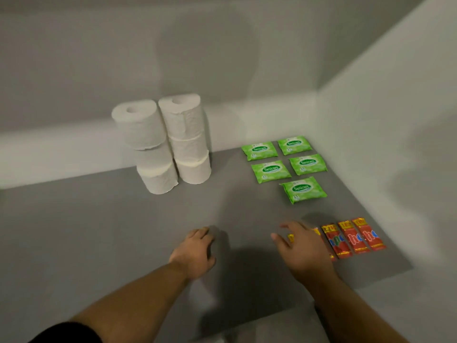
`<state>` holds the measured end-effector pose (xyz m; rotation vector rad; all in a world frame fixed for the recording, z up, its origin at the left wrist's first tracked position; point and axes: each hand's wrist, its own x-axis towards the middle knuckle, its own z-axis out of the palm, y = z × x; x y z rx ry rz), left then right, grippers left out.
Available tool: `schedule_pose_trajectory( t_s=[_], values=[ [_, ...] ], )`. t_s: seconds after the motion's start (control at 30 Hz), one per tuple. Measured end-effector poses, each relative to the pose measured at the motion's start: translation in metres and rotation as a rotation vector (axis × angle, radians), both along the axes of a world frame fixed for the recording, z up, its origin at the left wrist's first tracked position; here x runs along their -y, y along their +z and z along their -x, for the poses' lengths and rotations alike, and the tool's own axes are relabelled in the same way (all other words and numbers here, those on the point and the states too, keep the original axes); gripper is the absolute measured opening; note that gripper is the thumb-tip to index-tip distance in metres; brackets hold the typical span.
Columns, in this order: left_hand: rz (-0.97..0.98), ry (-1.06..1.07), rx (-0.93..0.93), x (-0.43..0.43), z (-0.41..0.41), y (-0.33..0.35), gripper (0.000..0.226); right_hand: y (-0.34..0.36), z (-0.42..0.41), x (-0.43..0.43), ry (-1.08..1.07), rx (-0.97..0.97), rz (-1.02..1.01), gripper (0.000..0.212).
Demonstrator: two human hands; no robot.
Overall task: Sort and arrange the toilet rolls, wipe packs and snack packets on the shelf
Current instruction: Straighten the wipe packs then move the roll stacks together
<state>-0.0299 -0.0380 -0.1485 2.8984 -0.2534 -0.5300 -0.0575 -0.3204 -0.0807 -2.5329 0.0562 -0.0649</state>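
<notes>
Snack packets [356, 237] lie lengthwise front-to-back

both forearms bare to the wrist. left hand [195, 253] and right hand [301, 251] ungloved. black sleeve [66, 334] at left upper arm.

Bare shelf [86, 231] beside toilet rolls [162, 144]

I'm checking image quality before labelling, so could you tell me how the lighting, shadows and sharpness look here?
Head view: dim, even light; soft shadows fall on the grey shelf beneath both hands; right hand is motion-blurred over the red snack packets; wide-angle lens bows the wall edges; green wipe packs and toilet rolls read fairly sharp.
</notes>
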Motion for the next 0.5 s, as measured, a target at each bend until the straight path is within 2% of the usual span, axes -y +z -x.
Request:
schedule_pose_trajectory(
  t_s=[0.13,0.23,0.3,0.5],
  values=[
    [0.036,0.022,-0.046,-0.036,-0.001,0.011,0.068,0.019,-0.023,-0.028,0.023,-0.050,0.023,0.045],
    [0.182,0.155,-0.076,-0.072,-0.015,0.017,0.061,0.027,-0.052,-0.057,0.027,-0.035,0.011,0.053],
    [0.283,0.280,-0.070,-0.097,-0.028,0.024,0.065,0.031,-0.073,-0.082,0.039,-0.044,-0.010,0.059],
    [0.578,0.570,0.113,-0.162,-0.091,0.054,0.066,0.034,-0.143,-0.162,0.042,-0.083,-0.131,0.088]
  ],
)
